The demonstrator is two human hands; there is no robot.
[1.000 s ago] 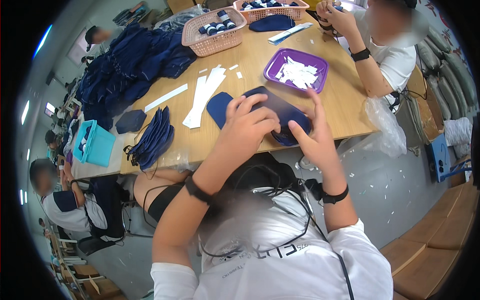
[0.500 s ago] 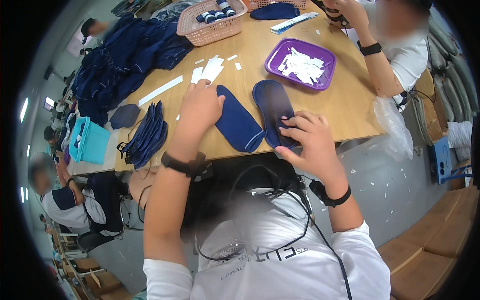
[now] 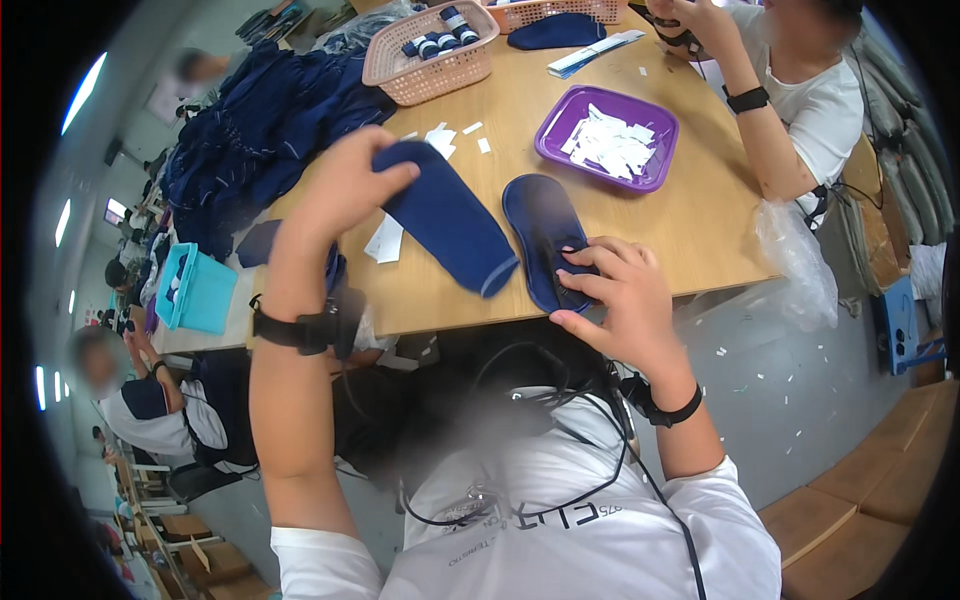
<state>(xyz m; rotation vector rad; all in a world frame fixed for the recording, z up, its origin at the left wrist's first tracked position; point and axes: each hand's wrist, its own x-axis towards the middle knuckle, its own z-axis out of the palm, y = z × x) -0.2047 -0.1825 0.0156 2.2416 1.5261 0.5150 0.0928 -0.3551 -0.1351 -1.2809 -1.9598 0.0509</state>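
Note:
In my left hand [image 3: 345, 185], the far end of a flat, long navy fabric piece [image 3: 450, 220] is pinched between thumb and fingers. Rounded at both ends, the piece has a pale line at its near end and slants over the table. My right hand [image 3: 630, 300] is spread, its fingertips resting on a dark navy slipper-shaped piece [image 3: 545, 225] that lies flat near the table edge. A white paper slip [image 3: 384, 240] lies beneath my left hand. Behind my left forearm, a stack of navy pieces is mostly hidden.
A purple tray [image 3: 657, 180] of white slips stands beyond my right hand. At the back is a pink basket [image 3: 385, 75] with rolled navy bundles. A navy cloth heap [image 3: 260, 130] covers the far left, near a turquoise bin [image 3: 203, 300]. Another person [image 3: 800, 130] sits at the right.
My left hand has taken hold of the navy fabric piece by its far end and shifted it left, away from the slipper-shaped piece. My right hand has stayed in place.

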